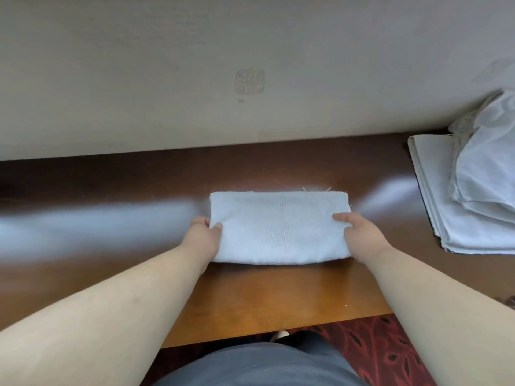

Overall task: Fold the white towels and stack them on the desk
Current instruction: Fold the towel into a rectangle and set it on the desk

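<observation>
On the surface, head view: a folded white towel (280, 228) is lying flat on the brown wooden surface (250, 296), its long side running left to right, roughly midway between the near edge and the wall.
Towel shape: it is forming a thick rectangle, the near edge rounded like a fold, the far edge showing loose threads at the right corner.
Left hand (202, 236): it is gripping the towel's left end, the thumb lying on top of the cloth and the fingers curling around the edge, partly hidden beneath it.
Right hand (359, 236): it is gripping the towel's right end, the thumb resting on top near the far corner and the other fingers curling under the side.
Grip state: both hands are closing around the cloth ends, neither one spread flat.
Forearms: both are reaching forward over the near edge of the surface, bare to the elbow.
Stack of folded towels (434, 196): it is sitting at the right of the surface, well apart from the held towel, against the wall.
Unfolded white cloths (490, 160): they are lying bunched on top of that stack, running off the right edge of the view.
Wall (195, 65): it is standing pale and beige behind the surface, carrying a faint square mark.
Carpet (390, 355): red patterned floor is showing below the near edge.
</observation>
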`<state>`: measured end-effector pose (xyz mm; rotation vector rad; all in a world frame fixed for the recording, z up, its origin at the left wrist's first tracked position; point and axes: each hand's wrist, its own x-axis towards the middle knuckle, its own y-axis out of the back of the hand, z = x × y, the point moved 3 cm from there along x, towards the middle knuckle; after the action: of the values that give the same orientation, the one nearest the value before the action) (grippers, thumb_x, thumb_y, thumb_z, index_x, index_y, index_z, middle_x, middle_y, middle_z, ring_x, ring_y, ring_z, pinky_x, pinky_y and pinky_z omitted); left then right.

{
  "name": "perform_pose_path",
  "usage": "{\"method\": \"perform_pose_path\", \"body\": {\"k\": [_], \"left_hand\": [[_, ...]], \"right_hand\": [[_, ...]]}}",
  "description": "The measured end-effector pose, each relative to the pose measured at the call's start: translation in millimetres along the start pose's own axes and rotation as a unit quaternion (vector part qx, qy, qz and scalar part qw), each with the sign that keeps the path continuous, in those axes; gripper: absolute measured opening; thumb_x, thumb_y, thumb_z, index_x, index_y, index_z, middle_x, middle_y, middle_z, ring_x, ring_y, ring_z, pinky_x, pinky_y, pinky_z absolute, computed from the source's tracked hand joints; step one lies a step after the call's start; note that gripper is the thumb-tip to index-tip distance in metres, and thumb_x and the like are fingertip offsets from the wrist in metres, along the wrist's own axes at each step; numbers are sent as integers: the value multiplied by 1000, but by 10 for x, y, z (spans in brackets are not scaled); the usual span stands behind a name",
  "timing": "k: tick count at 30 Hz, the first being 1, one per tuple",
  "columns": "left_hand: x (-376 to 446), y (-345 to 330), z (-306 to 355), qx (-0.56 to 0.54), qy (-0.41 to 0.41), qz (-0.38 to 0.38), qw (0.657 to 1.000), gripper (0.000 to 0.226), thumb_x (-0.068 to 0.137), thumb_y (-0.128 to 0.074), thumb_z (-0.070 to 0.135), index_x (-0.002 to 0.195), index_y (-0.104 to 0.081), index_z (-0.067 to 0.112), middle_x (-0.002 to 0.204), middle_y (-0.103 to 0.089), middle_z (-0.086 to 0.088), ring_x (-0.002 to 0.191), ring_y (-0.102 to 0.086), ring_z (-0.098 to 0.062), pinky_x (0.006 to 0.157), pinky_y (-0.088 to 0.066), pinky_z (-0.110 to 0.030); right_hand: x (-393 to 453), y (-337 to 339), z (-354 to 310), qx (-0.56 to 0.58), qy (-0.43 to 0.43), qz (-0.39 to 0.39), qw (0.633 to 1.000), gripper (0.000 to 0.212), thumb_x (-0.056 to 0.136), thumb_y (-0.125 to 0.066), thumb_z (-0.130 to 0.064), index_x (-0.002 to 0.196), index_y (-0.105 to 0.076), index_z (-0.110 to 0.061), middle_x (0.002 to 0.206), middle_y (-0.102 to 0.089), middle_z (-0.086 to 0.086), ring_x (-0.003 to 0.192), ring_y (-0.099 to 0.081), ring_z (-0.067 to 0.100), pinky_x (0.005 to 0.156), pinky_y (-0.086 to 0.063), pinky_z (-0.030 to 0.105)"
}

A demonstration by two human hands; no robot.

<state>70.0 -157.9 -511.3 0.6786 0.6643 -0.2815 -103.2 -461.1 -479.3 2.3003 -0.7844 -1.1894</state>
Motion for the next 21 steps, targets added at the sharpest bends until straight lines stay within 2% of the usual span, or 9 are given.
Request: {"method": "perform_pose_path", "body": {"k": [5,7,9,12,14,16,18,20,21], "left_hand": [[-215,304,60,-40,-16,57,997,10,98,-48,30,103,-45,21,87,-59,-3,75,-58,-21,62,-47,-32],[-343,497,52,-60,-28,83,994,8,98,-47,28,103,-44,22,83,-58,-3,70,-56,-19,53,-40,-27],[-513,716,14,-69,-43,109,991,8,98,-47,25,105,-43,25,86,-57,0,70,-56,-17,52,-39,-26],[-747,1045,-109,-110,-67,112,985,29,97,-41,12,111,-42,38,93,-60,1,74,-61,-19,57,-51,-29],[-879,1279,-214,-83,-65,118,987,41,97,-35,10,111,-48,47,85,-58,-2,63,-55,-19,49,-46,-20],[-951,1512,-326,-77,-54,123,988,53,95,-29,3,114,-60,42,78,-56,-3,58,-50,-20,46,-40,-17],[-973,1739,-441,-93,-47,126,987,59,93,-25,-1,116,-65,37,88,-60,-2,64,-52,-21,53,-42,-20],[-978,1985,-560,-89,-42,136,986,59,95,-24,1,119,-64,37,96,-58,3,67,-52,-18,56,-41,-19],[-961,2104,-623,-89,-44,136,986,58,96,-24,0,123,-62,35,97,-57,2,68,-50,-19,58,-40,-20]], "right_hand": [[-289,-35,-118,18,47,-13,999,64,93,-26,-1,131,-60,-40,66,-51,-2,34,-34,9,35,-32,17],[-413,-37,-225,21,65,-22,997,64,93,-26,-3,133,-57,-43,75,-53,-3,35,-35,8,37,-35,19],[-532,-67,-348,21,87,-25,996,63,94,-27,-5,135,-56,-43,87,-56,-2,41,-38,10,37,-36,17],[-708,-190,-575,28,123,-40,991,61,94,-30,-4,135,-58,-40,85,-60,1,38,-38,9,35,-35,16],[-829,-300,-728,38,137,-56,988,60,94,-32,-5,134,-59,-40,84,-62,1,38,-37,10,35,-34,15],[-949,-445,-870,39,153,-74,985,60,94,-32,-6,134,-59,-42,80,-59,1,34,-35,8,34,-33,16],[-1059,-606,-1016,43,171,-87,980,63,91,-32,-7,134,-58,-44,77,-61,2,34,-33,10,35,-31,19],[-1170,-780,-1181,44,190,-98,976,64,89,-32,-8,135,-57,-45,80,-65,-2,39,-45,18,40,-37,21],[-1234,-875,-1267,42,196,-101,975,65,88,-32,-8,135,-57,-46,85,-65,-9,51,-60,30,45,-44,24]]}}
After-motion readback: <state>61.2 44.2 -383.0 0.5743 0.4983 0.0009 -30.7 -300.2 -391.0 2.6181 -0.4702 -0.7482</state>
